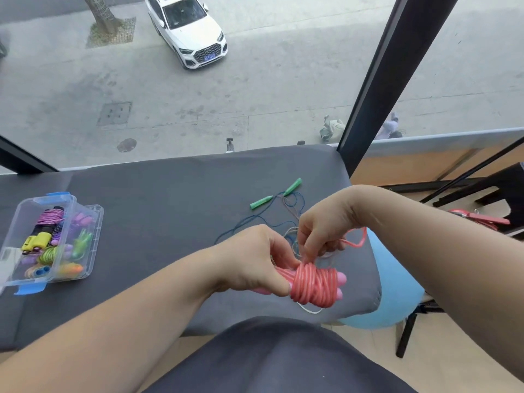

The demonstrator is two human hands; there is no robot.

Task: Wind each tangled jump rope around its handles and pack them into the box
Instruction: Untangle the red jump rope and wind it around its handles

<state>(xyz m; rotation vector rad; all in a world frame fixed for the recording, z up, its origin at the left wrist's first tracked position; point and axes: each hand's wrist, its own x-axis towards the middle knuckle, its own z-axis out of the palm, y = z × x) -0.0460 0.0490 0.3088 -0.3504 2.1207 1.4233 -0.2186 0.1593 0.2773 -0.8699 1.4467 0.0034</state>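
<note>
The pink jump rope (314, 287) is coiled in tight turns around its two pale pink handles and held level, with one loose loop (354, 239) free at its 1 o'clock. At its 12 o'clock the green-handled rope (261, 202) lies tangled, its blue cord sprawled. At 9 o'clock, well apart, the clear box (25, 211) stands open, holding wound ropes (48, 219).

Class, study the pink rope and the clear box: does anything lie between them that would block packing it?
Nothing visible does. The left hand holds the pink rope at the near right; the open box sits at the left, only bare cloth between. The green-handled rope lies farther back, off that path.
</note>
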